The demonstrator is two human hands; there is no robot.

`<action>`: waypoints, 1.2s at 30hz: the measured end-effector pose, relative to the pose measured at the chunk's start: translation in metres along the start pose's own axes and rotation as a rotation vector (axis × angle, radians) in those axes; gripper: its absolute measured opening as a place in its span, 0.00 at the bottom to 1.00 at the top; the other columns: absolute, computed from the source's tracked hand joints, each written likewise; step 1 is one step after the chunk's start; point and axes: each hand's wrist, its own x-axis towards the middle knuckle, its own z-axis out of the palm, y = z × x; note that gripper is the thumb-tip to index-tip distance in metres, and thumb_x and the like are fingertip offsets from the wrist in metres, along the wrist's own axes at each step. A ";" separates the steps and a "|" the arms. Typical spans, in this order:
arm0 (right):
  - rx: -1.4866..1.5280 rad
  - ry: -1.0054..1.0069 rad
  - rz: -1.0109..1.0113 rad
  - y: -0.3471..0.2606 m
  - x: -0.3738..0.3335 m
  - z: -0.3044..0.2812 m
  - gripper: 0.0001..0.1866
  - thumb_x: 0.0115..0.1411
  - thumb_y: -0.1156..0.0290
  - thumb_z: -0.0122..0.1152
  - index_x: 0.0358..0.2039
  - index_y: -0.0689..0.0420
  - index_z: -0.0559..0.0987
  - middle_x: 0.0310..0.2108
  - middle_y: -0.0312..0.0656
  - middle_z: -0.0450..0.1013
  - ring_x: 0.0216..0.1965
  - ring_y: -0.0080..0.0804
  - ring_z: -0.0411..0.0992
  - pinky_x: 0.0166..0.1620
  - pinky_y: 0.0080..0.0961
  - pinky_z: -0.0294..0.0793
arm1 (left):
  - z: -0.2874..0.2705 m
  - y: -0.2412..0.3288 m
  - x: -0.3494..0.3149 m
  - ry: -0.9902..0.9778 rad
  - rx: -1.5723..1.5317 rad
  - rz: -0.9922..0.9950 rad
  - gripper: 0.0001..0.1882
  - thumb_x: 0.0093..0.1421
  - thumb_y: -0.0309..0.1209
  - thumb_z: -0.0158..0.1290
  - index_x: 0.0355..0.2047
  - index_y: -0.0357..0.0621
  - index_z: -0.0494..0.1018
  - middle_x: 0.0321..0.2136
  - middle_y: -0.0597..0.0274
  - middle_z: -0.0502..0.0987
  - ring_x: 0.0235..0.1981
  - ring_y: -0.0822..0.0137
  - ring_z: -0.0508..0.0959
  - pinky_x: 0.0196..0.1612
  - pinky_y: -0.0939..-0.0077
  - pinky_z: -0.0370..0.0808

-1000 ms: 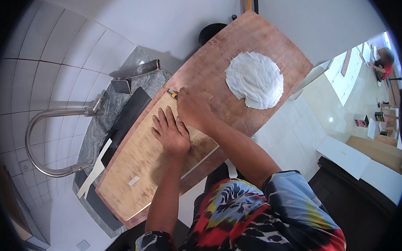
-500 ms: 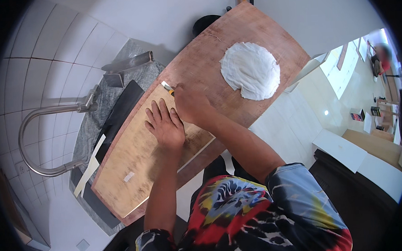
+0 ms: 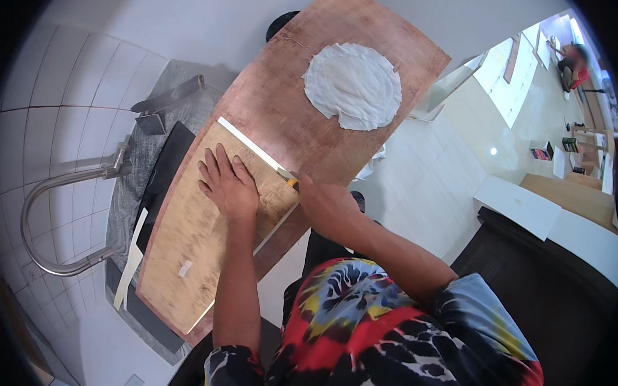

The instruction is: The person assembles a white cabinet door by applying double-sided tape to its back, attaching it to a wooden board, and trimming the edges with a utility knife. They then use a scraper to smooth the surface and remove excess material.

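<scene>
My left hand (image 3: 229,186) lies flat, fingers spread, on a pale tan sheet (image 3: 187,253). The sheet rests on a long reddish-brown board (image 3: 284,104). My right hand (image 3: 330,207) grips a small cutter with a yellow tip (image 3: 291,183) at the right end of the sheet's far edge. A thin white strip (image 3: 248,146) runs along that edge, from the far corner to the cutter. A round crumpled white cloth (image 3: 352,84) lies on the far end of the board.
A curved metal tap (image 3: 44,204) and a grey counter (image 3: 138,152) with a dark tray (image 3: 166,158) sit left of the board, below a tiled wall. White floor and flat white boxes (image 3: 523,204) lie to the right. Another person (image 3: 573,61) is far off.
My right hand has drawn the cutter along the sheet's far edge, from the far corner toward me, uncovering the white strip. My left hand stays pressed on the sheet.
</scene>
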 end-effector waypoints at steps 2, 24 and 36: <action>-0.016 -0.054 0.028 0.004 -0.022 -0.001 0.10 0.67 0.71 0.51 0.42 0.65 0.68 0.28 0.59 0.78 0.32 0.59 0.79 0.35 0.51 0.77 | -0.003 0.000 -0.002 -0.018 0.003 -0.020 0.29 0.73 0.46 0.37 0.70 0.51 0.60 0.72 0.50 0.55 0.73 0.41 0.52 0.71 0.37 0.45; -0.010 0.238 -0.187 -0.011 0.061 -0.029 0.17 0.70 0.62 0.51 0.49 0.64 0.71 0.35 0.67 0.75 0.39 0.68 0.74 0.42 0.56 0.73 | -0.010 0.003 0.001 -0.011 -0.120 -0.043 0.33 0.70 0.45 0.43 0.70 0.43 0.58 0.70 0.49 0.58 0.72 0.42 0.53 0.72 0.37 0.45; -0.016 0.211 -0.075 -0.034 0.141 0.000 0.15 0.69 0.64 0.51 0.44 0.64 0.73 0.32 0.60 0.78 0.37 0.63 0.78 0.43 0.55 0.75 | -0.010 0.003 0.002 -0.048 -0.035 -0.092 0.32 0.71 0.46 0.42 0.70 0.43 0.57 0.71 0.54 0.57 0.73 0.46 0.51 0.72 0.39 0.43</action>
